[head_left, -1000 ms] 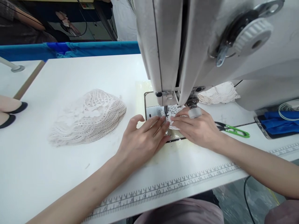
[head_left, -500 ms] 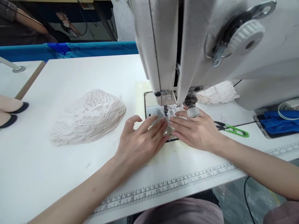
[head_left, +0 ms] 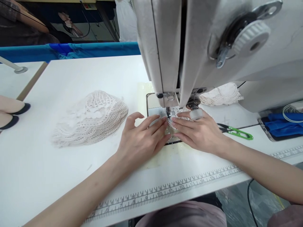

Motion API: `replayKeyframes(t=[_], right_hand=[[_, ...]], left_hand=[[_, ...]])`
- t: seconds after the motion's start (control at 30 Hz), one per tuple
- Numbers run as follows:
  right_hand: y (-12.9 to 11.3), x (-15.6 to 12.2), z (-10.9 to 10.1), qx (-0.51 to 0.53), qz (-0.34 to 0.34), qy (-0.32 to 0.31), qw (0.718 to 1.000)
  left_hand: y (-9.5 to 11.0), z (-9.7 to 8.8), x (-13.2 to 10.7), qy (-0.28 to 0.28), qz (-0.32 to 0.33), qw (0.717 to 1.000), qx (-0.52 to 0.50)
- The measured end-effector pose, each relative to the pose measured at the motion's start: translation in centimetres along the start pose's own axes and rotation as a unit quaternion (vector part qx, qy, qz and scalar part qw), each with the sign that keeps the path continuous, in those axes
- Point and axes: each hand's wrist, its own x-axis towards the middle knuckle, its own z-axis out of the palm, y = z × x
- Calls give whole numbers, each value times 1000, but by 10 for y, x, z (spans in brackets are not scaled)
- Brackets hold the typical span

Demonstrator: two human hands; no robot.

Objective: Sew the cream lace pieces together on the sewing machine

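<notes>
While a ruler (head_left: 165,192) lines the worktop's (head_left: 127,72) front edge, both hands lie flattened beyond it, neither clenched: the left hand (head_left: 142,135) beside the lace (head_left: 174,111), the right hand (head_left: 202,130) over it, nearer. The lace lies just ahead of and between their fingertips, around the presser foot (head_left: 168,112); its long axis is hidden.

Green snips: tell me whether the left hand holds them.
No, the snips lie on the table near the right hand, away from the left hand.
</notes>
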Motion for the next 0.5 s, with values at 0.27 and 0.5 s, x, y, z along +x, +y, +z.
replayKeyframes(t=[0.27, 0.5], right_hand=[[1, 1, 1, -24, -2, 5, 1000], [2, 3, 3, -56, -1, -4, 998]], left_hand=[[-4, 5, 1, 9, 1, 1000, -6], [-8, 10, 2, 5, -4, 1000, -7]])
